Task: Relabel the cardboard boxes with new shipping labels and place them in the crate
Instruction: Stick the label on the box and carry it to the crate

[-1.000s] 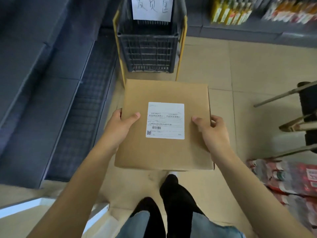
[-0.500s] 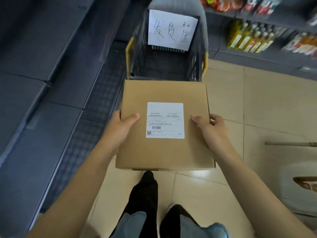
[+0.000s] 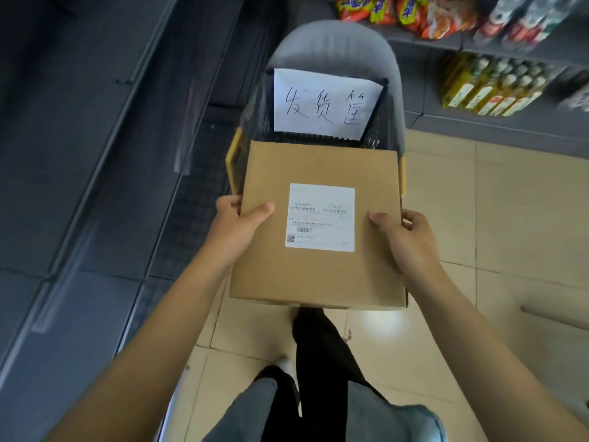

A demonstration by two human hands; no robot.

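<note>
Nearest, the left hand (image 3: 237, 223) and right hand (image 3: 406, 237) grip opposite side edges of a flat cardboard box (image 3: 318, 275) — thumbs lie on its top face, fingers curl underneath — holding it level above the tiled floor (image 3: 510, 234). A white shipping label (image 3: 320, 217) sits centred on the top. Just beyond the box's far edge stands the dark plastic crate (image 3: 376, 135) — a handwritten paper sign (image 3: 323, 103) hangs on it — with stocked shelves (image 3: 494, 84) behind.
</note>
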